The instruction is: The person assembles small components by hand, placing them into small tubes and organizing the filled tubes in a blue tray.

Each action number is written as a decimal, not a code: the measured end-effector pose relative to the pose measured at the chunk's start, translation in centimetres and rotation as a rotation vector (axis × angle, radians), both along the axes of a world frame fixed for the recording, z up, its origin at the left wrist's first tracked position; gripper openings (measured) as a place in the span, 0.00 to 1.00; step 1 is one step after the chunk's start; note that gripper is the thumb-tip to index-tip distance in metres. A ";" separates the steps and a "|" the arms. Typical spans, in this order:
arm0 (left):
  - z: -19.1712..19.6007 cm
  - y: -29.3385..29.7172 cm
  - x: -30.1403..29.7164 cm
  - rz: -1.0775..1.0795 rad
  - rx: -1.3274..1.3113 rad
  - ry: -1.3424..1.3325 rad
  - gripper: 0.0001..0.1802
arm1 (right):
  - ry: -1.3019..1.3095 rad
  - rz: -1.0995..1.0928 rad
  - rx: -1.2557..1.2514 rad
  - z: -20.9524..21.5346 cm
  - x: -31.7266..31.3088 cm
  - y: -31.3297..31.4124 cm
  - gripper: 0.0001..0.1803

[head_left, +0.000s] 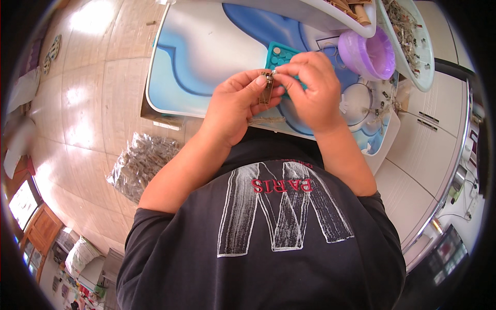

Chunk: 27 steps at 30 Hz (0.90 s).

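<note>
Over the near part of the table, my left hand point(231, 103) holds a small, narrow brown piece point(266, 94) with shiny metal-looking bits at its upper end. My right hand point(318, 93) is closed in a pinch against that upper end. A tiny pale bit point(274, 72) shows at its fingertips, too small to name. Just beyond both hands lies a teal tray point(271, 47) with round hollows, partly hidden by the right hand. A tan strand bundle point(267, 120) lies at the table's near edge, below the hands.
The blue-and-white table point(199, 39) bears a purple bowl point(380, 54) lined with thin plastic. At the far right are a white bin point(338, 14) of brown pieces and a pale green basin point(427, 72) of tangled small parts. A filled clear plastic bag point(142, 163) sits on the floor at left.
</note>
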<state>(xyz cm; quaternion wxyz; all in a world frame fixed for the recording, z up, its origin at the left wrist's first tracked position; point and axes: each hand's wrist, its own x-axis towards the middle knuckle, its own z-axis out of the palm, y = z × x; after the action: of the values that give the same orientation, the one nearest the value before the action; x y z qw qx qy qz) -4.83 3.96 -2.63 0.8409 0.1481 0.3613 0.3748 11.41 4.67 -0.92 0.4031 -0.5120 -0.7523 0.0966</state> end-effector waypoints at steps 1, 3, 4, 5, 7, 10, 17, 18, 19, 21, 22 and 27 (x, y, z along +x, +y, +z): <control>-0.1 0.0 0.0 -0.007 -0.001 -0.009 0.14 | -0.001 0.024 0.001 0.0 -0.2 -0.2 0.07; -0.4 -0.1 0.1 -0.004 -0.004 -0.003 0.14 | -0.016 0.050 0.014 -0.1 -0.5 -0.5 0.07; -0.4 -0.1 0.1 0.005 -0.011 0.005 0.14 | -0.017 0.047 0.020 -0.1 -0.6 -0.5 0.07; -0.2 -0.1 0.2 0.002 -0.005 0.004 0.14 | -0.022 0.051 0.024 -0.1 -0.6 -0.6 0.07; 0.0 -0.2 0.2 0.012 -0.023 0.011 0.14 | -0.027 0.054 0.032 -0.2 -0.7 -0.7 0.07; 0.4 -0.1 0.3 -0.002 -0.020 0.024 0.14 | 0.028 0.003 0.024 -0.2 -0.8 -0.8 0.07; 0.3 -0.2 0.5 0.004 -0.011 0.056 0.14 | -0.053 0.041 0.031 -0.4 -0.7 -0.9 0.07; 0.4 -0.3 0.5 0.013 -0.009 0.066 0.13 | -0.067 0.050 0.027 -0.5 -0.8 -0.9 0.07; 0.5 -0.4 0.6 0.021 -0.010 0.077 0.13 | -0.042 0.050 0.029 -0.8 -0.8 -1.0 0.10; 0.1 -0.7 0.5 0.022 -0.002 0.056 0.12 | -0.092 0.036 0.055 -1.0 -1.0 -1.3 0.09; 0.1 -0.7 0.5 0.028 -0.004 0.040 0.12 | -0.136 0.027 0.073 -1.0 -1.1 -1.4 0.08; 0.4 -1.0 0.5 0.028 -0.023 0.078 0.11 | -0.142 0.020 0.140 -1.2 -1.4 -2.1 0.10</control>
<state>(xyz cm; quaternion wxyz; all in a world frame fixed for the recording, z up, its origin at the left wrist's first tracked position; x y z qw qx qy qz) -4.36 2.92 -2.18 0.8224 0.1480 0.4000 0.3765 10.00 2.56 -2.12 0.3824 -0.4805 -0.7892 0.0113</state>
